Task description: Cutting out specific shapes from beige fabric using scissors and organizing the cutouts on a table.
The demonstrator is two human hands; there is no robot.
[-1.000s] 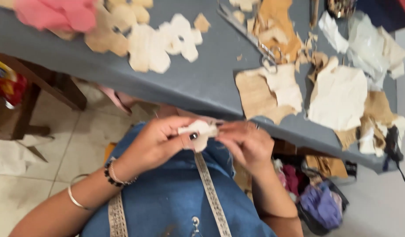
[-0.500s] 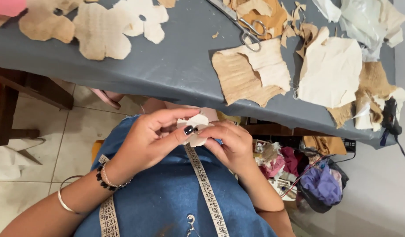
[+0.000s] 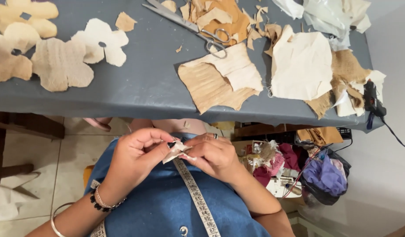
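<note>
a tape measure [image 3: 196,193] is seen nearest the camera, draped over a blue denim garment [image 3: 167,206]. just beyond it, a small pale fabric scrap [image 3: 178,151] is held above the lap, between the two hands. the left hand [image 3: 136,158] is closed over the scrap's left end, with its fingers [image 3: 160,142] curled and pinched down from above; beaded bracelets [image 3: 103,204] are worn at that wrist. the right hand [image 3: 213,156] is closed on the scrap's right end, its fingers [image 3: 191,151] pressed together on the edge. the scrap is thus gripped at both ends, its long axis running roughly left to right, tilted slightly, and both hands are equally near, each touching it. how much of the scrap is hidden inside the grips cannot be told. farther off, the grey counter [image 3: 145,87] is seen, well apart from the hands. on it lie flower-shaped fabric cutouts [image 3: 62,63] at the left, a tan and cream fabric piece [image 3: 220,79] near the front edge, scissors [image 3: 189,26] beyond it, and a dark glue gun [image 3: 371,101] at the right end. a bag of fabric remnants [image 3: 323,173] stands on the floor to the right.
</note>
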